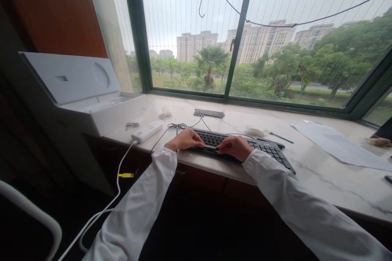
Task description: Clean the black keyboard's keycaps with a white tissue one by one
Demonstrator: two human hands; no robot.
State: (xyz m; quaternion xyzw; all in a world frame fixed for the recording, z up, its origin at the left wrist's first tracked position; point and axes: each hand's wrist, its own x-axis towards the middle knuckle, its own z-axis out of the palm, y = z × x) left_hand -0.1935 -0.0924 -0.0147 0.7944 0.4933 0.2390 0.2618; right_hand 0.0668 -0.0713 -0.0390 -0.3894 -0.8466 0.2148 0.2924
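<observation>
A black keyboard (272, 154) lies along the near edge of the marble-patterned ledge, its number pad on the right. At its near edge, my left hand (186, 139) has thumb and fingers pinched together on the left part. My right hand (236, 147) pinches the same edge a little further right, with a short gap between the hands. Rows of keys show between them; the rest is covered by my fingers. Behind the keyboard, close to the window, lies a separate small dark strip of keys (209, 113). A bundled black cable (177, 126) lies beyond my left hand.
On the left stands an open white box (118, 112) with its lid up. A white power strip (147, 131) lies beside it, its cord hanging down. To the right are a blue pen (281, 137) and paper sheets (339, 144). Window frames (225, 98) bound the back.
</observation>
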